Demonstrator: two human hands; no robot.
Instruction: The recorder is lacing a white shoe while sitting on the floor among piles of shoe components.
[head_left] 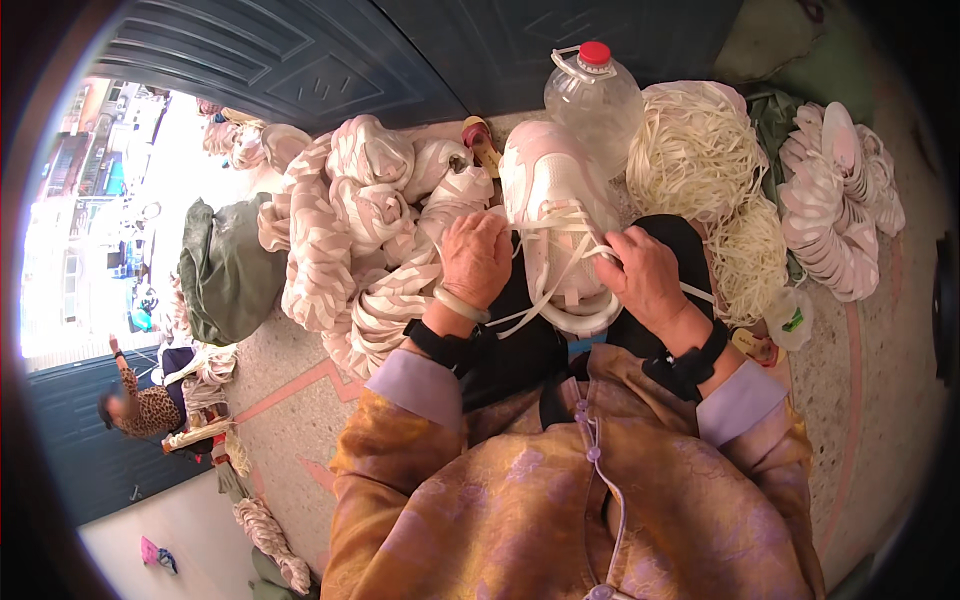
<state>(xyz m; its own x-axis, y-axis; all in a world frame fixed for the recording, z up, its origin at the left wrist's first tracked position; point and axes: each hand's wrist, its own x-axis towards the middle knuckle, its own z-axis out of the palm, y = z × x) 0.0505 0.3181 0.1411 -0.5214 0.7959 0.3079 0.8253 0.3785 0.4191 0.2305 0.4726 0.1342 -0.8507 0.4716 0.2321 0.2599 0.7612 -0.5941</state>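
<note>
A white and pale pink sneaker (556, 180) rests across my dark-trousered lap, its toe pointing away from me. White shoelace (566, 222) crosses its tongue, and a loose length hangs on the left near the heel. My left hand (475, 258) is beside the shoe's left side, its fingers curled closed at the lace; the fingertips are partly hidden. On the other side, my right hand (645, 270) pinches the lace by the eyelets, and a lace tail sticks out to the right past that hand.
Bundled pink-white shoe pieces (345, 220) lie left, beside a green sack (230, 270). A clear, red-capped jug (595, 105) stands behind the sneaker. A heap of laces (695, 150) and more stacked pieces (835, 200) sit right. Another person (150, 408) is at far left.
</note>
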